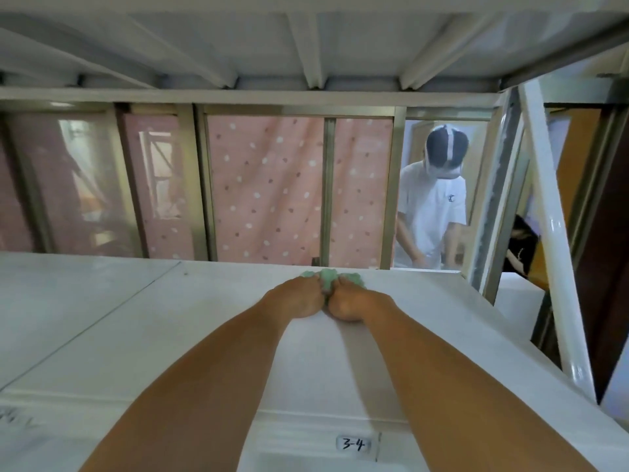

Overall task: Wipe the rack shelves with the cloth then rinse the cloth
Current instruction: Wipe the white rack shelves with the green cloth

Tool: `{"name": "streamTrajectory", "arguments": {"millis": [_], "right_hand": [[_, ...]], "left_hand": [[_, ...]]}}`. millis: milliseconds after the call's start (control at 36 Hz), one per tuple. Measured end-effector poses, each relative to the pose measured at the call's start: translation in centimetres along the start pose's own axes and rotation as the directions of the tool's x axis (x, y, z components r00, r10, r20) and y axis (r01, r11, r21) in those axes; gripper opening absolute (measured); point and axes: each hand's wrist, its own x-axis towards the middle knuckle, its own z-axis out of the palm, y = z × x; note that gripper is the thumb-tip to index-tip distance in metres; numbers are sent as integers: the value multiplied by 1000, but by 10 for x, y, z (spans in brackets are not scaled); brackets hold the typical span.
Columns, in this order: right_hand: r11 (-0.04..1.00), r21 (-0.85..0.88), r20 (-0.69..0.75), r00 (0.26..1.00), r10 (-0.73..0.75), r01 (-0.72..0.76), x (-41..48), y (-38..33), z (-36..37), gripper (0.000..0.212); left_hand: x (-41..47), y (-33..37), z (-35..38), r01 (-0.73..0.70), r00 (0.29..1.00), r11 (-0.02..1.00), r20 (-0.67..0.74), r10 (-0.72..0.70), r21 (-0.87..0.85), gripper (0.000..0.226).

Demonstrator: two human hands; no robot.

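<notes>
From the head view, both bare forearms reach forward across the white rack shelf point(129, 321), and the two hands meet near its far edge. The left hand point(297, 299) and the right hand point(355, 306) lie side by side, knuckles touching, both pressed down on a bunched green cloth point(327, 281). The cloth lies on the shelf surface just short of the far rim, with crumpled folds showing ahead of the fingertips and in the gap between the two hands. The fingers are strongly foreshortened from here, but on each hand they seem bent down into the cloth and gathering it, rather than lying flat. On the near lip of the shelf is a small label point(354, 445) handwritten "3-4". The ribbed underside of the upper shelf point(306, 46) spans the top of the view, and a white upright post point(558, 253) of the rack stands at the right. Behind the rack is a window with a pink dotted curtain point(265, 192); to its right, a person in a white shirt point(432, 206) shows in the glass panel.
</notes>
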Motion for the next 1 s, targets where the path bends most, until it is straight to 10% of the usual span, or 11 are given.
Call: {"name": "streamTrajectory", "arguments": {"millis": [1000], "right_hand": [[980, -112, 16, 987, -163, 164, 58, -296, 58, 60]], "left_hand": [[-76, -288, -65, 181, 983, 973, -12, -181, 142, 50]]}}
